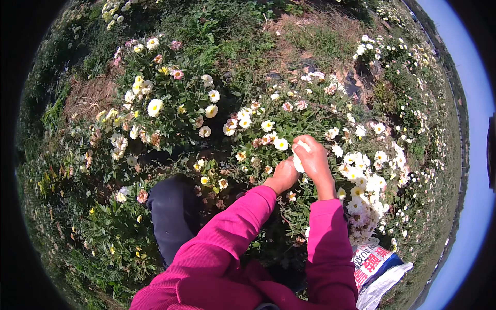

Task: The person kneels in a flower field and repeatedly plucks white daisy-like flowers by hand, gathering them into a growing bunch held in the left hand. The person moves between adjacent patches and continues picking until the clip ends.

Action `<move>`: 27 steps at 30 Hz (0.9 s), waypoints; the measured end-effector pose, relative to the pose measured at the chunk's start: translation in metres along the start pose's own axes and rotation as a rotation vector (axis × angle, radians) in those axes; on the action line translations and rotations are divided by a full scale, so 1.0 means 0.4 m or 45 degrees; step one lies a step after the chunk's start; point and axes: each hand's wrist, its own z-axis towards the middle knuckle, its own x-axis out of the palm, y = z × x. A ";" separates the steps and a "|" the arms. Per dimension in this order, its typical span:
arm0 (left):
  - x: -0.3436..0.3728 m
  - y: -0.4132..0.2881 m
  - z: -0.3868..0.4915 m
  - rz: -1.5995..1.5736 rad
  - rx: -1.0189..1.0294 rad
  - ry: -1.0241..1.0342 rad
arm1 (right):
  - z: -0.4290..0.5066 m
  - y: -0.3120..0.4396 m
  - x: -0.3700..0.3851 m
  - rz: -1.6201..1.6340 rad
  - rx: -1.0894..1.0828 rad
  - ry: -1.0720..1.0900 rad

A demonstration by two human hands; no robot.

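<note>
White chrysanthemum-like petals [298, 162] show between the fingers of my right hand [317, 161], which is closed around them. Against its left side, my left hand [286, 175] is curled low among the leaves. Its fingertips are hidden, so I cannot tell whether it grips a stem or the same blossom. Just left of the hands, a white flower with a yellow centre [281, 144] stands on the bush [288, 126]. To the right lies a dense mass of white blooms [364, 190]; whether they are picked or growing is unclear.
A printed plastic sack [374, 267] bearing writing lies beside my right sleeve. My dark-trousered knee [172, 217] presses among plants at left. Another flowering bush [170, 104] grows ahead left. Bare soil [91, 97] and weeds [236, 42] show between the plants.
</note>
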 end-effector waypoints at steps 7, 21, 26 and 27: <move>0.073 0.059 -0.021 -0.090 0.177 -0.058 | 0.094 -0.087 0.143 -0.628 0.083 0.120; 0.048 0.010 -0.043 -0.177 0.190 0.037 | 0.056 -0.051 0.142 -0.373 -0.244 -0.290; -0.012 0.004 -0.092 -0.329 0.164 0.218 | 0.165 0.033 0.164 -0.702 -0.445 -0.292; 0.007 0.016 -0.090 -0.210 0.166 0.177 | 0.188 0.057 0.155 -0.934 -0.412 -0.199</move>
